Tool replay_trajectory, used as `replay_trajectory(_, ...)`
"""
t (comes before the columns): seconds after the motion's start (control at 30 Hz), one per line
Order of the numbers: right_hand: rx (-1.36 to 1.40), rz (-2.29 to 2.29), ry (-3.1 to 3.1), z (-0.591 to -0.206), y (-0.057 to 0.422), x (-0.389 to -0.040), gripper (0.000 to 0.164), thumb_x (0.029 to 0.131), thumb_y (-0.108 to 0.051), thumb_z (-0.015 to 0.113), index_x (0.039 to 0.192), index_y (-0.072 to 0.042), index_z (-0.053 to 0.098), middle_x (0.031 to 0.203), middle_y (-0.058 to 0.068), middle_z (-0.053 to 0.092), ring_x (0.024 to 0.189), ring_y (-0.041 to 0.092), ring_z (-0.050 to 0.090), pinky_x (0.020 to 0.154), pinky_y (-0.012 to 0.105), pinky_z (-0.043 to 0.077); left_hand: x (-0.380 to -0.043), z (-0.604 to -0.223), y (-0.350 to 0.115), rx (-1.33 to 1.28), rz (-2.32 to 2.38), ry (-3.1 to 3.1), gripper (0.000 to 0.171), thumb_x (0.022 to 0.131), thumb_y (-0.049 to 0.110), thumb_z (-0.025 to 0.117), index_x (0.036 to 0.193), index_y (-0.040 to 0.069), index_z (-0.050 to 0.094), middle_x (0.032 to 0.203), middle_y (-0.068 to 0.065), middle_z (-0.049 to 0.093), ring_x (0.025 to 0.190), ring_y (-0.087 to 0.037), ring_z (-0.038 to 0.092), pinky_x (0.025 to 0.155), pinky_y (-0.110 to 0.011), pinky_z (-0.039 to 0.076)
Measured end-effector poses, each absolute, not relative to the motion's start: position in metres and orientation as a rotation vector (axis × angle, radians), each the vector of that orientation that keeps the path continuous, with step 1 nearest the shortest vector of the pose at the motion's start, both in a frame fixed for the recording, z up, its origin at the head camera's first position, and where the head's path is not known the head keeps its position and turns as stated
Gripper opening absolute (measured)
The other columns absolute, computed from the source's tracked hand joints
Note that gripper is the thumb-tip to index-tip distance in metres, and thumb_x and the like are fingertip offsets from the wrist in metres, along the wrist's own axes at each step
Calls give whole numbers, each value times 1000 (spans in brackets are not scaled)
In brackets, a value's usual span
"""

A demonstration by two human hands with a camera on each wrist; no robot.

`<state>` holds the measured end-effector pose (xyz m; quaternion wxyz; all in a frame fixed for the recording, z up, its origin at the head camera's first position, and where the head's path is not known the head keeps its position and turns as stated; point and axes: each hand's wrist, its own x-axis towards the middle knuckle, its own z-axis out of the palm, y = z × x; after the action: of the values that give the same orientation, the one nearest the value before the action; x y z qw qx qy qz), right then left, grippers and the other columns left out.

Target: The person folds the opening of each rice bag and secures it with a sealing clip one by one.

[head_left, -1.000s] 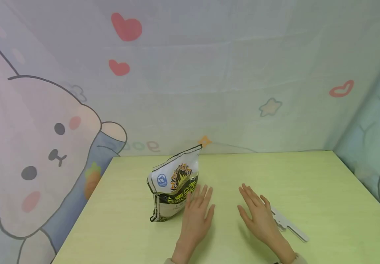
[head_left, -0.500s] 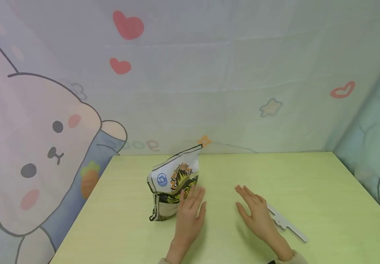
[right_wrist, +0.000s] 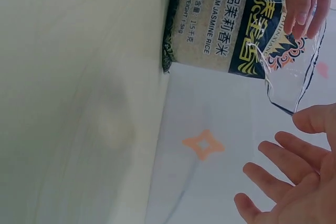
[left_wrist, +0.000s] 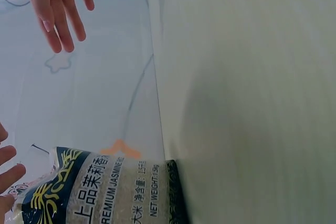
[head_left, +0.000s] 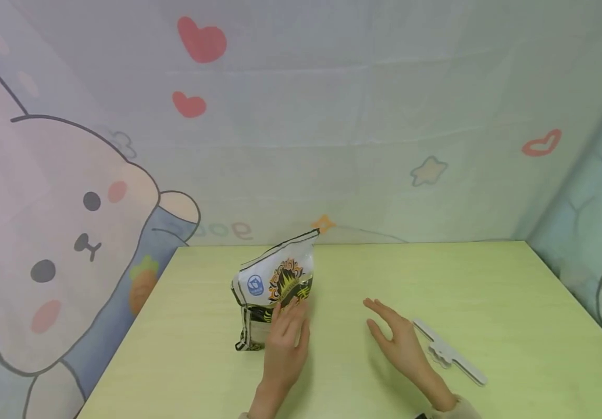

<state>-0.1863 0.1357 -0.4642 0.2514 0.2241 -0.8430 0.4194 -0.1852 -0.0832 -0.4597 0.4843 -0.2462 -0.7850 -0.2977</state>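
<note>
"One rice bag [head_left: 282, 279]: where does it stand?"
"Upright on the table [head_left: 489, 291], left of centre."
"And the left hand [head_left: 284, 352]?"
"On the bag's near side, fingers extended; I can't tell whether they touch it."
"The right hand [head_left: 401, 344]?"
"Fingers straight, thumb apart, between the bag and the white clip [head_left: 447, 352] lying farther right."

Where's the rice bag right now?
In the head view, the rice bag stands left of centre on the green table, its top right corner just below the printed orange star; the white clip lies farther right.
</note>
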Motion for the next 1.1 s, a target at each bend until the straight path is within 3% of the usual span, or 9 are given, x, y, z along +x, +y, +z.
replay_trajectory(0.27,586,1281,-2354,-468,130,-185,33,85,-5,56,119,-3,54,121,15,57,112,35,51,87,48,43,-184,-454,-98,-558,-701,-1729,21,85,3,55,103,-2,64,95,-13,67,89,-27,58,95,-42,39)
replay_trajectory(0.57,568,1305,-2330,-469,123,-189,31,85,-5,57,116,-7,57,116,10,61,94,27,61,87,46,45,-183,-449,-114,-445,-579,-1543,19,86,8,54,87,-6,67,81,-15,65,78,-30,49,73,-41,31)
replay_trajectory(0.73,569,1367,-2333,-462,118,-190,30,85,-7,57,115,-9,58,116,7,61,109,24,56,87,48,44,-183,-445,-121,-408,-634,-1483,19,86,9,56,88,-8,65,83,-19,63,79,-33,47,76,-38,30)
replay_trajectory(0.93,583,1357,-2362,-452,111,-193,27,88,-13,55,115,-12,59,117,1,61,109,19,56,86,43,44,-187,-441,-127,-370,-709,-1423,24,85,11,57,93,-12,60,90,-25,58,85,-35,47,82,-32,33)
replay_trajectory(1.1,608,1361,-2344,-443,105,-195,28,88,-14,55,115,-12,58,117,0,61,106,19,57,84,41,45,-188,-446,-133,-292,-830,-1440,33,82,8,61,103,-15,53,99,-30,51,99,-32,46,92,-23,35)
